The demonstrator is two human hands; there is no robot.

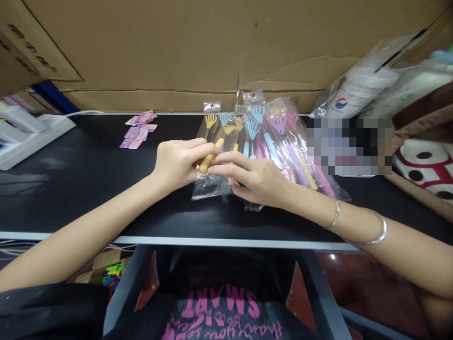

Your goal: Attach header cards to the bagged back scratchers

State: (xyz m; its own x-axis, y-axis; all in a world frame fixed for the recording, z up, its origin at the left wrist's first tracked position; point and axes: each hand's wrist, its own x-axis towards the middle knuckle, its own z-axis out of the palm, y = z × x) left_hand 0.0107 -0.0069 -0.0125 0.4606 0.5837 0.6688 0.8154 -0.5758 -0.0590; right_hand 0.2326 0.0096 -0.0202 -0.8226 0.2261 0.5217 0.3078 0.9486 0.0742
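My left hand (pixel 180 163) is closed around the handle of a yellow back scratcher (pixel 205 164) in a clear plastic sleeve. From the other side, my right hand (pixel 260 179) reaches across with bent fingers, its fingertips pressed on the same handle. Under and to the right of my hands lies a spread pile of wrapped back scratchers with claw-shaped heads, among them a blue one (pixel 272 148) and a purple one (pixel 279 123). Several small pink printed packets (pixel 136 137) lie on the black tabletop, left of my hands.
A cardboard wall (pixel 177 47) closes off the back of the black table (pixel 88 198). Bagged white cups (pixel 368 85) stand at the right, near a patterned cloth (pixel 424 160). A white tray-like object (pixel 38 137) sits far left. Colourful items (pixel 113 274) lie in a box below.
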